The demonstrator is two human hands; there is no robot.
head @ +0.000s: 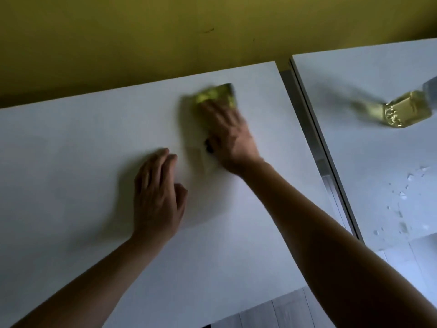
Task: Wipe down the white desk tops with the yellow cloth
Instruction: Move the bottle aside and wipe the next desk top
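An olive-yellow wall [142,31] backs two white desk tops [71,162]. The right hand [228,131], fingers spread flat, half hides a blurred yellow cloth [216,95]; the left hand [157,195] rests loosely open. A clear bottle of yellow liquid [402,110] is cut off rightward.

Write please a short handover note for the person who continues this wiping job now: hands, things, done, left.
Right hand: pressing the yellow cloth flat on the left desk top, far side.
Left hand: flat on the same desk, holding nothing.
Right desk top: bottle of yellow liquid on it, droplets near the front.
Done: cannot tell how much.
Left: right desk apparently still to wipe.
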